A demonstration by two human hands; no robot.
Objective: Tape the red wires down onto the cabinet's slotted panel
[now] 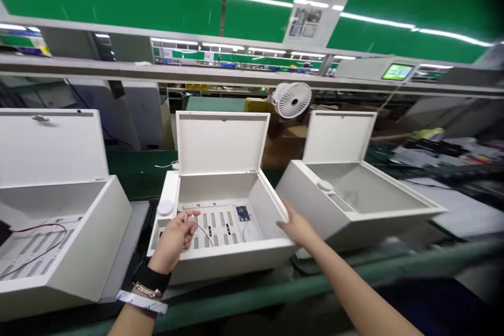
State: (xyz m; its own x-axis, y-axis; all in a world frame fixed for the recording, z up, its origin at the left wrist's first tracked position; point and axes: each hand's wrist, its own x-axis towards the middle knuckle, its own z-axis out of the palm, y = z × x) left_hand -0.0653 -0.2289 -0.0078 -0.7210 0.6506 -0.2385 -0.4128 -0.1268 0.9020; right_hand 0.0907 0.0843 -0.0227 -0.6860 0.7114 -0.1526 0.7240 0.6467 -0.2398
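A white metal box (pixel 236 260) stands in the middle with its lid (pixel 222 142) raised. Over its left front corner is my left hand (pixel 175 236), fingers pinched. A thin red wire (pixel 205 234) runs from those fingertips down into the box; a small white end seems to be between them. My right hand (pixel 297 226) grips the box's right rim, thumb and fingers over the edge. Inside, a slotted white plate (pixel 216 220) covers the floor, and a small blue circuit board (pixel 242 213) sits at the back right. A round white cap (pixel 165 207) is on the left side ledge.
Similar boxes with raised lids stand at left (pixel 86 252) and right (pixel 323 205), close beside the middle one. The left box holds a loose dark red wire (pixel 43 226). Behind are a white fan (pixel 293 100) and a shelf (pixel 236 80). A green rail (pixel 354 270) runs along the front.
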